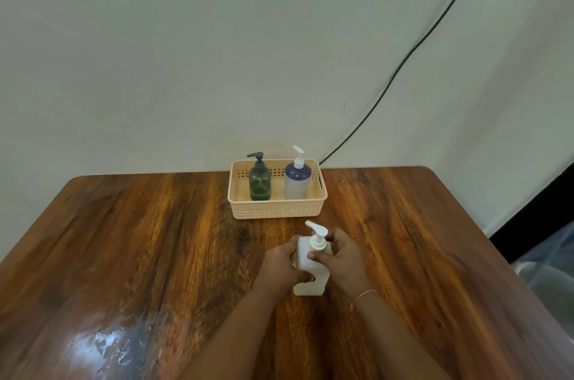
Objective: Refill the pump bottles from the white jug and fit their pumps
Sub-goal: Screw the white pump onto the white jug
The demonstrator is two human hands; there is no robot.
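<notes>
A white square pump bottle (pixel 306 285) stands upright on the wooden table (pixel 155 240) with its white pump (pixel 316 235) on top. My left hand (pixel 284 264) wraps its left side. My right hand (pixel 340 257) grips its upper right, fingers at the pump collar. Behind it, a peach basket (pixel 276 209) holds a dark green pump bottle (pixel 259 182) on the left and a white and blue pump bottle (pixel 297 179) on the right, both upright with pumps fitted. No white jug is in view.
The basket sits at the table's far edge against a pale wall. A black cable (pixel 403 63) runs down the wall behind it. A wet glossy patch (pixel 115 345) lies near left. Clear plastic (pixel 549 271) lies off the right edge.
</notes>
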